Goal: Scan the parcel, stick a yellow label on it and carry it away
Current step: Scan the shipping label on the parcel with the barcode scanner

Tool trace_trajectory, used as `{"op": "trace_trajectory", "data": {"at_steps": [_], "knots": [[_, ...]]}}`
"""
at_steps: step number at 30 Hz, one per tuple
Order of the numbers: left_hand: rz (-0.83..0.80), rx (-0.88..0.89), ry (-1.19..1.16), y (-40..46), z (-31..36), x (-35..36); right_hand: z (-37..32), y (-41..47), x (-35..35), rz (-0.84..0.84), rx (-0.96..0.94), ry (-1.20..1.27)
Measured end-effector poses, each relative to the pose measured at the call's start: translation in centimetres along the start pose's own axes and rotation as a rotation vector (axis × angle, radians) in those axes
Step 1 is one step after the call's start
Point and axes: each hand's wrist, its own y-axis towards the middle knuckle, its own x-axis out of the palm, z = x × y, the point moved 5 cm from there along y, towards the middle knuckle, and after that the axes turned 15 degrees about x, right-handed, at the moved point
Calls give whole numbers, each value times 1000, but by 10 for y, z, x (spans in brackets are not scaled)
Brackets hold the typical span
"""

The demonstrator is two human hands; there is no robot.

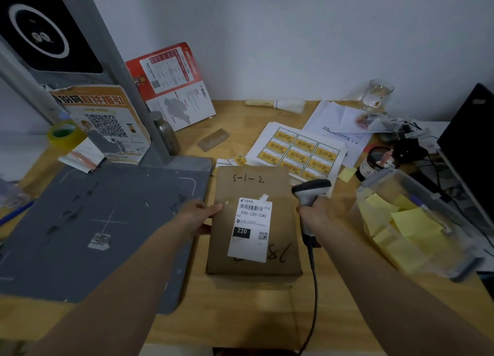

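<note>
My left hand (202,216) pins the parcel (254,222) flat on the counter (240,307), right hand (314,212) gripping the scanner (311,191); I should angle its head squarely onto the white label's (251,228) barcode.

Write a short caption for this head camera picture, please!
Left hand steadies a brown parcel on the desk while the right hand holds a barcode scanner beside it.

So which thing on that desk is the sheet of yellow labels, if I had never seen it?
Start at the brown parcel in the middle of the wooden desk, held by the left hand. Just beyond its far right corner lies a white label sheet printed with rows of yellow rectangles. Unlike the plain papers behind it and the pale sticky notes in the clear box, its yellow blocks carry dark characters.
</note>
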Motion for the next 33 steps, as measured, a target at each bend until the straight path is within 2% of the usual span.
{"op": "trace_trajectory", "data": {"at_steps": [5,10,15,20,26,30,33], "knots": [[78,-12,26,-2,-5,4,17,31,8,25,64,-49],[267,26,30,2,-13,-8,39,48,16,-15,71,-71],[387,37,-21,0,-9,-2,46,53,14,-33,41,-92],[466,64,15,3,-1,-3,41,60,1,88,-19,-165],[522,115,36,27,18,-15,-18,29,-8,139,-223,-104],[492,107,28,58,26,-23,-76,-4,-3,134,-386,-24],[452,98,50,83,26,-31,-117,-14,15,111,-490,-80]]}}
